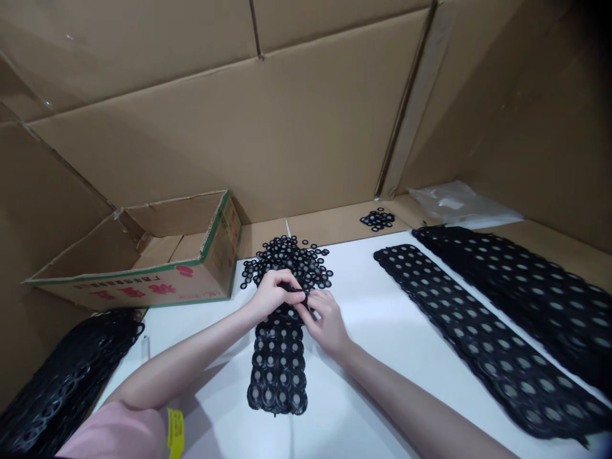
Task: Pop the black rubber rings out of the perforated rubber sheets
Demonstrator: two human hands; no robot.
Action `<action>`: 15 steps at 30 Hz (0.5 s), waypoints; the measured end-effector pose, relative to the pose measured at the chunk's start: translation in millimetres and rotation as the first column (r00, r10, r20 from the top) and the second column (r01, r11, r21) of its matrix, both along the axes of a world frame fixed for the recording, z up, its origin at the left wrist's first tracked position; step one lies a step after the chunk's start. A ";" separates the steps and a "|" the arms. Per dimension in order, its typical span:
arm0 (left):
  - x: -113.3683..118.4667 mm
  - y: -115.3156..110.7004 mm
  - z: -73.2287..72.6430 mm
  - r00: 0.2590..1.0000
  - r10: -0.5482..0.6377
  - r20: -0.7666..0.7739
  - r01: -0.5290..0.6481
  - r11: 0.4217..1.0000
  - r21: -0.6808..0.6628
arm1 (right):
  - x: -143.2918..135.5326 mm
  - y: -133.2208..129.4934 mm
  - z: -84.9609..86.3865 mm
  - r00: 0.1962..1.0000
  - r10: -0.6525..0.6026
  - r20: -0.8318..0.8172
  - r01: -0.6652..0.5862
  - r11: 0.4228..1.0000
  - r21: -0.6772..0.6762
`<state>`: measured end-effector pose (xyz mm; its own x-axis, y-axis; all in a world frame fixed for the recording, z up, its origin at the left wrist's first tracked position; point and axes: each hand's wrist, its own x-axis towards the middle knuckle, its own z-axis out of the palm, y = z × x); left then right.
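My left hand (277, 292) is closed, thumb and fingers pinching a small black piece at the middle of the view. My right hand (325, 317) meets it from the right, its thumb and fingers closed on the same dark piece, which is too small to make out fully. Both hands are above the upper end of a black sheet of joined rings (277, 373) lying on the white table (354, 421). Just beyond the hands lies a heap of loose black rings (287, 252). The hands partly cover the sheet's top rows.
An open cardboard box (157, 284) stands at the left. Below it is a stack of black ring sheets (71, 376). Two long black sheets (459, 325) lie at the right. Farther back are a small ring pile (377, 219) and a clear plastic bag (459, 201). Cardboard walls (310, 127) surround the table.
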<state>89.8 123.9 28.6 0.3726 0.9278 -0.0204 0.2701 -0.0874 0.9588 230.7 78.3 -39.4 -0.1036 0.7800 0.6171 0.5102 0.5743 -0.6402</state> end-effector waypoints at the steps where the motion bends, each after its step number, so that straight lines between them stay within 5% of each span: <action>1: 0.9 -0.8 -0.2 1.000 0.013 0.017 -0.012 1.000 -0.014 | -0.3 -0.1 0.2 1.000 -0.001 0.002 0.001 1.000 0.012; 9: 3.3 -2.6 -7.7 0.999 0.041 0.014 -0.042 0.998 0.050 | -1.2 -1.4 1.5 1.000 -0.011 0.014 0.010 0.998 0.067; 12: -2.1 0.1 -4.4 0.993 -0.052 -0.107 0.070 0.981 0.179 | -0.6 -1.9 0.4 1.000 -0.006 -0.009 0.006 1.000 0.010; 15: -9.6 1.7 4.9 0.934 -0.137 -0.329 0.263 0.888 0.377 | 0.5 -2.0 0.5 0.997 -0.016 -0.081 0.007 0.994 -0.111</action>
<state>80.2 125.6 33.5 0.5869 0.7820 0.2098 0.4600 -0.5353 0.7085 231.2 76.4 -39.0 -0.0472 0.8445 0.5335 0.4598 0.4925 -0.7389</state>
